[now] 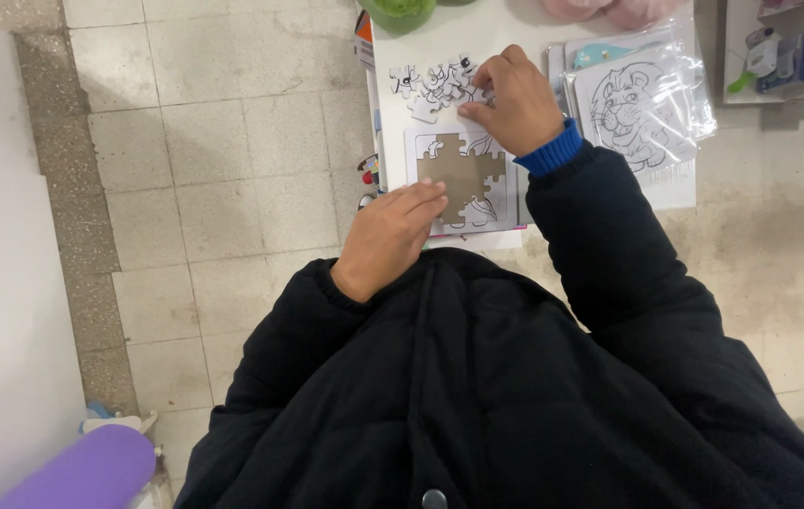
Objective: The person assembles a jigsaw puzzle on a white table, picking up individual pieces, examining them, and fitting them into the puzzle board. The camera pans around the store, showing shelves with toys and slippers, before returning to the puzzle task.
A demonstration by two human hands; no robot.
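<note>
Thin cardboard puzzle pieces (432, 85), likely light and bendable, are lying loose on the white table (477, 33); the right hand (515, 102) is pinching one by its edges while the left hand (391, 236) is pressing flat, fingers extended, on the puzzle tray (463, 174).

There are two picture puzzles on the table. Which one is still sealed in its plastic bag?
The lion puzzle at the right side of the table; clear plastic covers it. The other, the puzzle tray under the hands, is unwrapped and partly filled.

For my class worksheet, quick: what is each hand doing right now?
Left hand: flat, fingers together, resting on the puzzle tray; holds nothing.
Right hand: fingers pinched on a loose puzzle piece.
</note>
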